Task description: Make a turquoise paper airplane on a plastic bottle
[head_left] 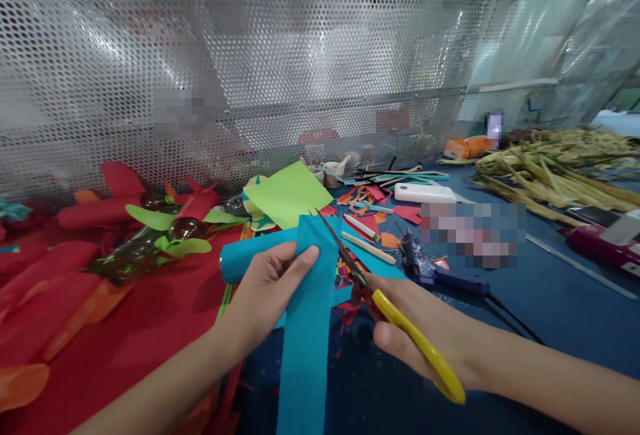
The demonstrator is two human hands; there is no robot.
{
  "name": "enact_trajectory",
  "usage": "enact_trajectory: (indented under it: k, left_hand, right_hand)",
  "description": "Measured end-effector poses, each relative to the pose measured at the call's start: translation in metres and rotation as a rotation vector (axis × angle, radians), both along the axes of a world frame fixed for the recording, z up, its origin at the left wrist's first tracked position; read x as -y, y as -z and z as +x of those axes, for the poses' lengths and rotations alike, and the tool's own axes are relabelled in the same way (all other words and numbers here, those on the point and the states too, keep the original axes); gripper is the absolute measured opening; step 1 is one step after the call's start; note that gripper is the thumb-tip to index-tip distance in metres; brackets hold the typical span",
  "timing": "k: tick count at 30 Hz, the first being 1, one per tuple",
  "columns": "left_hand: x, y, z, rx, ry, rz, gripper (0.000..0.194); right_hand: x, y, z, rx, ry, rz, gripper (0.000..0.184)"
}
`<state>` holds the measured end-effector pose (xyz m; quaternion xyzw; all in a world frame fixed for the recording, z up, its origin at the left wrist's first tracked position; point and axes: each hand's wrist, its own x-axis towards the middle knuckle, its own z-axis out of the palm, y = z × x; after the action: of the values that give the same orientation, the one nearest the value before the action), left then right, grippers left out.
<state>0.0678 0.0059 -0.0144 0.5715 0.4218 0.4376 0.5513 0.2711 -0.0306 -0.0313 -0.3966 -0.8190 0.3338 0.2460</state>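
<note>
A long strip of blue paper (306, 341) hangs upright in the middle of the head view. My left hand (273, 275) pinches it near its top, thumb in front. My right hand (415, 328) grips yellow-handled scissors (420, 345). Their dark blades are slightly apart and point up and left at the strip's top right edge; whether they touch the paper I cannot tell. Behind my left hand lies a blue paper roll (250, 255). More blue paper (373, 258) shows behind the blades, partly hidden by my right hand. Small red and orange scraps (345, 275) lie under the scissors.
A blue glue gun (425, 265) with a cord lies at right. Green paper (290, 195) and a white extension block (425, 193) sit farther back. Red paper shapes and bottles (120, 248) crowd the left, dried husks (545, 161) the right. A perforated metal screen (300, 75) stands behind.
</note>
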Motion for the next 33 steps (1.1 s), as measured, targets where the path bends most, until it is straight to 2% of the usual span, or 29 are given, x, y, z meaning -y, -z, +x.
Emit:
enact_trajectory:
  k: [6, 14, 26, 30, 33]
  left_hand:
    - [0.001, -0.004, -0.002, -0.116, -0.015, 0.071, 0.043]
    - [-0.001, -0.001, -0.004, -0.184, -0.007, 0.112, 0.047]
    - [0.005, 0.008, 0.003, -0.023, -0.049, -0.032, 0.039]
    - [0.008, 0.012, 0.008, -0.010, -0.107, -0.069, 0.035]
    - [0.012, 0.011, 0.012, 0.049, -0.084, -0.079, 0.030]
  right_hand:
    - [-0.001, -0.001, 0.000, -0.031, -0.011, -0.056, 0.075]
    - [-0.005, 0.004, 0.000, -0.007, 0.027, 0.017, 0.081]
    - [-0.008, 0.008, 0.001, -0.010, 0.047, 0.064, 0.075]
    - [-0.008, 0.007, -0.001, -0.018, 0.048, 0.003, 0.073]
    - [-0.007, 0.005, -0.002, -0.004, 0.036, -0.050, 0.071]
